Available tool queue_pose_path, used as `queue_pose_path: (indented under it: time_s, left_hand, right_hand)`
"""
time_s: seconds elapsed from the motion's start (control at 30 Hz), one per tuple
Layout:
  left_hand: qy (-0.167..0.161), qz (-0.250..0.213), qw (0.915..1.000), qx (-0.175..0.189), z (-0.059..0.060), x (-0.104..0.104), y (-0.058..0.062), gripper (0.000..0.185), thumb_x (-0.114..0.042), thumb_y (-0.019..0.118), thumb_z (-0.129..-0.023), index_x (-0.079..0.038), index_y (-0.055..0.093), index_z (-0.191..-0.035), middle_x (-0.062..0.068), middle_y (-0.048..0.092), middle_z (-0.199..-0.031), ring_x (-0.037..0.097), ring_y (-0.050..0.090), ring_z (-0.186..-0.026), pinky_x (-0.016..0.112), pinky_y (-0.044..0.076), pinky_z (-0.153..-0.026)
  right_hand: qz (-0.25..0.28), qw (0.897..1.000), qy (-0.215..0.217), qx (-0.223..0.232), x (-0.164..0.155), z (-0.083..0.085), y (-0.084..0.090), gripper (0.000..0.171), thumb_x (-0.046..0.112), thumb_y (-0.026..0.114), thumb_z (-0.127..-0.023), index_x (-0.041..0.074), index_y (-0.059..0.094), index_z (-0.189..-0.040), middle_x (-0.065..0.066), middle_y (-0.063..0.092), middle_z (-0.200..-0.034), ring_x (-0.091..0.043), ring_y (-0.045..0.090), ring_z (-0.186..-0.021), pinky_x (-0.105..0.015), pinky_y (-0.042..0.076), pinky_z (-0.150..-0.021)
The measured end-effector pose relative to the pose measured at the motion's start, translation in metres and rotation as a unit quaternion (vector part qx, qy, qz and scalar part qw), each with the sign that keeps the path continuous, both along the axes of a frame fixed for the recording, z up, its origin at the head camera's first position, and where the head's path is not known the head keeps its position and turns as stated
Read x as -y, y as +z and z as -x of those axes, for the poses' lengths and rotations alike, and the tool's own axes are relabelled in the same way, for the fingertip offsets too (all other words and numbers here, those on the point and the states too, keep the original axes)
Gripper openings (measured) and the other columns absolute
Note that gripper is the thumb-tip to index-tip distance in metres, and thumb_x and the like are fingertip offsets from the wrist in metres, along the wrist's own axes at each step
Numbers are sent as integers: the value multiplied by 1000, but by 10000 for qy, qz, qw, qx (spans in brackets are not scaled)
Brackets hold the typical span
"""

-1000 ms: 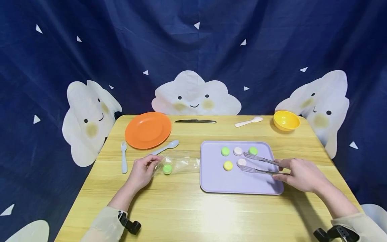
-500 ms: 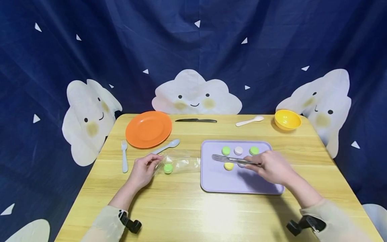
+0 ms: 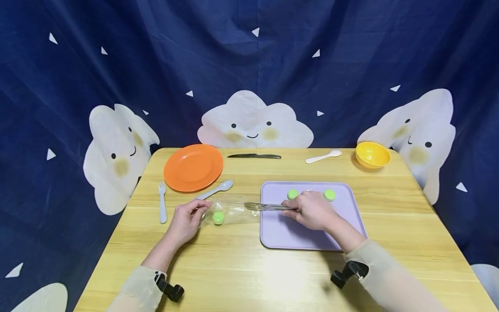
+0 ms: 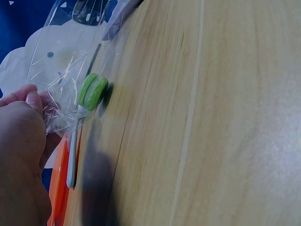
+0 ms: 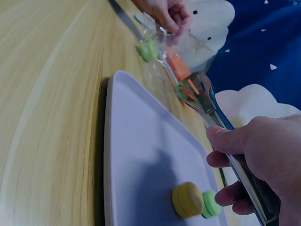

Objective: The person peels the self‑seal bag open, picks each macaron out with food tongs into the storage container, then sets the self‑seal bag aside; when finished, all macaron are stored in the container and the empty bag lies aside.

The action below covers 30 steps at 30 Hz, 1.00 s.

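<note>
Clear bag (image 3: pixel 228 210): lies mid-frame on the worktop (image 3: pixel 249 268), its mouth toward the tray's (image 3: pixel 351 225) left edge.
My left hand (image 3: pixel 186 221): pinches the bag's left end.
My right hand (image 3: pixel 312 210): grips tongs (image 3: pixel 265 206), tips at the bag's mouth.
Green macaron (image 3: pixel 218 218): inside the bag.
Room: bare worktop across the lower frame.

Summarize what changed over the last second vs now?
The right hand, gripping the tongs, swept left from the tray's right side; the tong tips now sit at the open end of the clear bag. Whether they carry a macaron is unclear. Unchanged: the left hand holds the bag, green macaron inside.
</note>
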<state>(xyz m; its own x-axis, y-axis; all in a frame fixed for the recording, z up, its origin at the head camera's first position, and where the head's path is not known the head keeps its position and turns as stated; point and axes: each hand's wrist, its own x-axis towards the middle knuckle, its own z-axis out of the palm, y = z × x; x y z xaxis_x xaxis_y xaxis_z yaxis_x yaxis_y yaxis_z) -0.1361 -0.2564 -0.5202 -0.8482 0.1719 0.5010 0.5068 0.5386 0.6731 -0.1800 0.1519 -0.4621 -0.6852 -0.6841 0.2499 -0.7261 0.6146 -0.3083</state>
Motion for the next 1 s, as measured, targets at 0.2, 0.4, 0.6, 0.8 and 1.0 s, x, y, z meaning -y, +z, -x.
queue_pose_path:
  time_s: [0.2, 0.4, 0.6, 0.8, 1.0]
  left_hand:
    - [-7, 6, 10000, -56, 0, 0, -1, 21, 14, 73, -93, -4, 78, -103, 3, 80, -104, 22, 77, -92, 17, 59, -80]
    - [-67, -57, 9999, -110, -1, -1, 0, 21, 15, 72, -93, -3, 78, -103, 4, 80, -104, 26, 77, -93, 16, 58, -82]
    - [-72, -28, 9999, -73, -1, -1, 0, 23, 15, 72, -93, -6, 78, -102, 5, 80, -104, 23, 77, -95, 17, 59, -81]
    - [-121, 54, 9999, -70, -1, -2, 2, 28, 14, 72, -93, -11, 79, -105, 4, 80, -104, 15, 76, -94, 18, 59, -78]
    - [-148, 72, 9999, 16, -3, -2, 5, 22, 11, 73, -94, -8, 79, -105, 4, 80, -105, 20, 77, -94, 21, 61, -78]
  right_hand:
    - [-43, 10000, 8, 53, 19, 4, -4, 14, 32, 84, -93, 27, 84, -107, 14, 72, -77, -3, 54, -61, -37, 52, -56]
    - [109, 9995, 153, 266, 36, 5, -4, 15, 31, 83, -94, 24, 85, -108, 11, 78, -87, -2, 54, -59, -33, 49, -53]
    - [175, 9991, 241, 303, 52, 3, -6, 23, 33, 81, -95, 23, 84, -116, 7, 80, -100, -12, 72, -73, -42, 58, -63]
    - [243, 9983, 305, 440, 64, 1, -7, 30, 36, 81, -95, 19, 82, -121, 4, 79, -109, -22, 77, -90, -44, 61, -71]
    - [43, 9972, 432, 604, 73, 0, -7, 32, 39, 78, -97, 19, 81, -122, 4, 80, -100, -20, 75, -85, -42, 59, -70]
